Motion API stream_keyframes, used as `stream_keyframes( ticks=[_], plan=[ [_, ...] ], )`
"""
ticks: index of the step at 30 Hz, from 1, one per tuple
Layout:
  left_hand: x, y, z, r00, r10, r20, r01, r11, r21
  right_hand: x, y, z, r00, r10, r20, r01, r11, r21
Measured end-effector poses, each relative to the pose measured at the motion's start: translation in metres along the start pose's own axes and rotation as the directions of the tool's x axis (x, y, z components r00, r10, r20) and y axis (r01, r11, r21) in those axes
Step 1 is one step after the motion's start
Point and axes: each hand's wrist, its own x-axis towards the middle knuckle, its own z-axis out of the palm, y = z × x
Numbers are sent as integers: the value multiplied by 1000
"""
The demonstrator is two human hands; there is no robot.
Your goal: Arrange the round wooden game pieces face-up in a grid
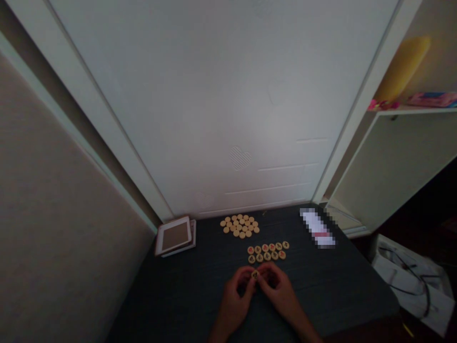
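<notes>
Two hands (235,295) (281,288) hold one disc (254,274), eleven inscribed discs (265,248) beyond.

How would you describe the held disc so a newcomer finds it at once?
Over the dark table, the left hand and right hand meet. Between them they pinch a disc with a dark mark. Unlike the rows and plain cluster lying beyond, it alone is held.

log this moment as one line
left hand, right hand: holding one round piece; ahead: two rows of marked pieces; beyond-left: plain pieces
</notes>
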Motion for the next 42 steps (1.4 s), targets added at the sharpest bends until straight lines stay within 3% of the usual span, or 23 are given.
stream_keyframes(
  ticks=[7, 10, 13, 18, 22, 33, 42],
  plan=[
    [3, -3, 0, 999, 9, -48, -9, 1000, -4, -5, -6, 7, 996, -78, 31, 81, 992, -95],
    [2, -3, 0, 999, -16, -51, 16, 1000, 6, -5, -9, -2, 993, -111, 29, 114, 985, -128],
    [2, -6, 1, 997, -57, -54, 57, 998, 8, -3, -10, -30, 992, -116, -44, 107, 982, -155],
    [3, -8, 2, 996, -57, -63, 59, 998, 35, 12, 4, -98, 963, -11, -270, -32, 987, -157],
    [3, -8, 2, 997, -49, -59, 52, 996, 67, 26, 21, -127, 962, 18, -273, -66, 984, -167],
    [2, -10, 1, 999, -22, -33, 26, 995, 96, 41, 23, -135, 996, 51, -72, -67, 967, -246],
    [2, -12, 1, 999, -19, -33, 22, 996, 87, 47, 28, -127, 984, 58, -169, -129, 886, -446]
  ],
)
